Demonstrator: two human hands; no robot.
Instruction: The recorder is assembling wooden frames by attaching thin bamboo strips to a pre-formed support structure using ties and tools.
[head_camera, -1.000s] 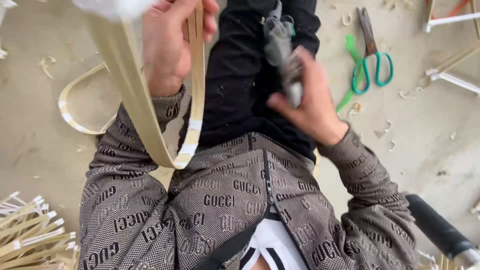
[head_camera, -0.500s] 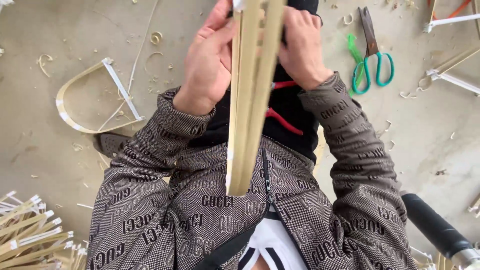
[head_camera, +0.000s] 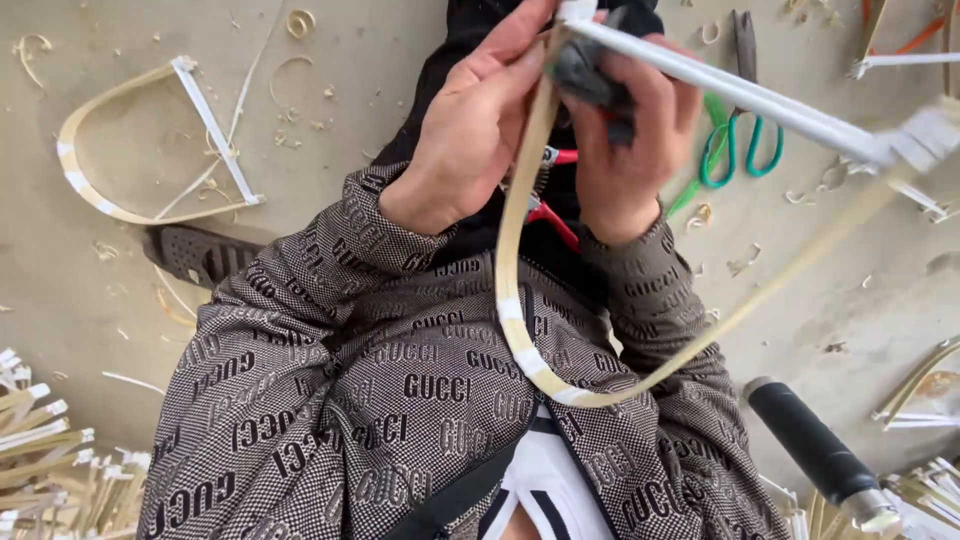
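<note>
Far left, near edge: a heap of cut bamboo sticks (head_camera: 40, 440) with white-taped tips, waiting on the floor (head_camera: 120, 300). A bit further off, one finished-looking bowed frame (head_camera: 150, 150) — curved strip closed by a white-wrapped crossbar — lying flat among shavings. So at least one piece looks done, plenty of raw sticks left.

Centre: left hand (head_camera: 470, 130) curled around the top of a bent bamboo strip (head_camera: 515, 300), fingers wrapped and thumb pressing, a closed grip right where the strip meets a white-wrapped rod (head_camera: 740, 95). Strip loops down over the lap and back up to the right, with white tape bands (head_camera: 530, 360) at the bottom of the curve. Joint at the top seems to be in progress — can't tell if it's bound yet.

Right hand (head_camera: 625, 140) clamped shut on a dark tool (head_camera: 590, 75), pressed against that same joint. Red-handled pliers (head_camera: 550, 215) tucked beneath the hands.

Further right: green-handled scissors (head_camera: 735, 140) on the floor, a black-handled tool (head_camera: 810, 445) near the knee.
</note>
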